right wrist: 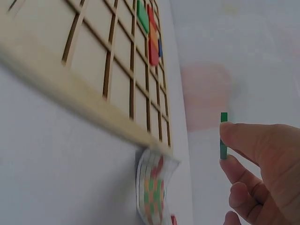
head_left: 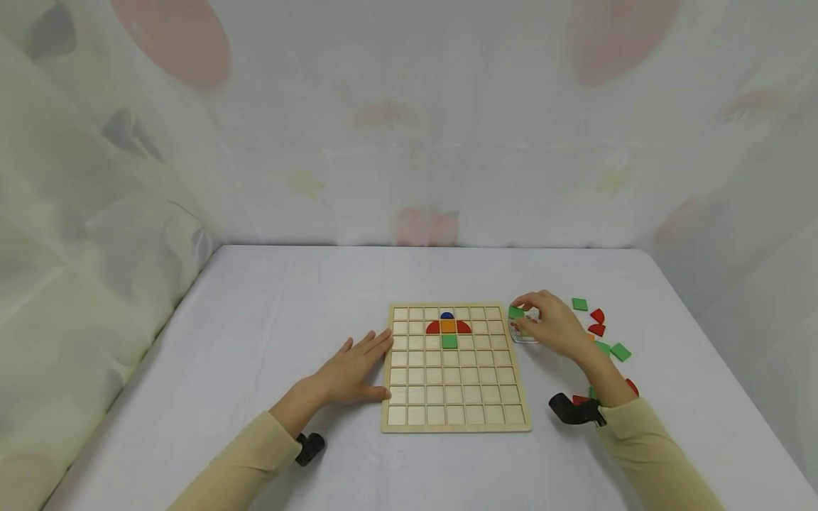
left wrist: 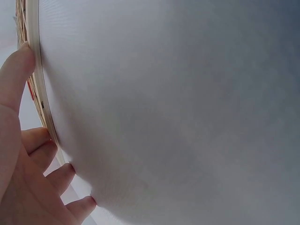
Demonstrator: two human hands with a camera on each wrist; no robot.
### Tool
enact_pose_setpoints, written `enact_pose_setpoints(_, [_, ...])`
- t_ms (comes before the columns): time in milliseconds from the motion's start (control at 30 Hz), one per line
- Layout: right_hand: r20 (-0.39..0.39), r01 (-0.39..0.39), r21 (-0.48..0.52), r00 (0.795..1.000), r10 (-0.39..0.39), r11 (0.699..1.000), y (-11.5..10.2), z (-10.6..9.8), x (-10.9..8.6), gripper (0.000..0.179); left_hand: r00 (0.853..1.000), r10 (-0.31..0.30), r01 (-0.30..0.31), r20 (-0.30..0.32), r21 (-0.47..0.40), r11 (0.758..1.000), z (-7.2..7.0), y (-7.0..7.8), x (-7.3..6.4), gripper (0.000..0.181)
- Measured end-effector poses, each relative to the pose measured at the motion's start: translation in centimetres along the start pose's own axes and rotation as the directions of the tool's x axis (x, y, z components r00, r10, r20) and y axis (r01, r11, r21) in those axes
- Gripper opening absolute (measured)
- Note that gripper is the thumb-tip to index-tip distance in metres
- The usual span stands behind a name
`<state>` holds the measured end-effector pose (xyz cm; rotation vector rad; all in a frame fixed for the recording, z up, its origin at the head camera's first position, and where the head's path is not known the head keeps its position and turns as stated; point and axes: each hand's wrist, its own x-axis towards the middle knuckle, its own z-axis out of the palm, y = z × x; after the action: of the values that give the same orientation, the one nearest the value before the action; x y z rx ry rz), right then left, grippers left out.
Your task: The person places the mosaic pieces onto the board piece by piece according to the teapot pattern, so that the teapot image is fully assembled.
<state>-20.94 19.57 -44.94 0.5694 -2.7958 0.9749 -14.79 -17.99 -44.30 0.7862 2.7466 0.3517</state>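
Note:
A square wooden grid board lies on the white table. In its upper rows sit a blue half-round piece, an orange square with red rounded pieces on either side, and a green square below. My left hand rests at the board's left edge, fingers spread, thumb and fingertips touching the rim. Between thumb and finger my right hand pinches a green square tile, held above a printed card beside the board's upper right corner.
To the right lie loose pieces: a green square, red rounded pieces, another green square and others partly hidden by the right forearm. Black wrist cameras sit on both wrists. A patterned white curtain hangs behind the table.

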Motion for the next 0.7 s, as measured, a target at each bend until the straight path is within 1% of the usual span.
enact_pose_setpoints(133, [0.022,-0.024,0.031,0.999,0.023,0.999,-1.5,0.9,0.6,0.026,1.0,0.0,0.0,-0.002,0.001,1.0,0.1,-0.1,0.0,0.09])
enact_pose_setpoints(333, [0.04,0.003,0.07,0.999,-0.006,0.998,-3.4,2.6,1.5,0.026,1.0,0.003,-0.003,-0.006,-0.001,1.0,0.1,-0.1,0.0,0.09])
enact_pose_setpoints(533, [0.051,0.065,0.106,0.996,-0.071,0.992,-4.8,4.4,2.1,0.024,1.0,0.008,-0.008,-0.007,-0.001,1.0,0.1,-0.1,0.0,0.09])
enact_pose_setpoints(700, [0.059,0.135,0.093,0.988,-0.141,0.986,-5.8,5.8,2.4,0.023,1.0,0.007,-0.007,-0.008,0.0,1.0,0.1,-0.1,0.0,0.09])
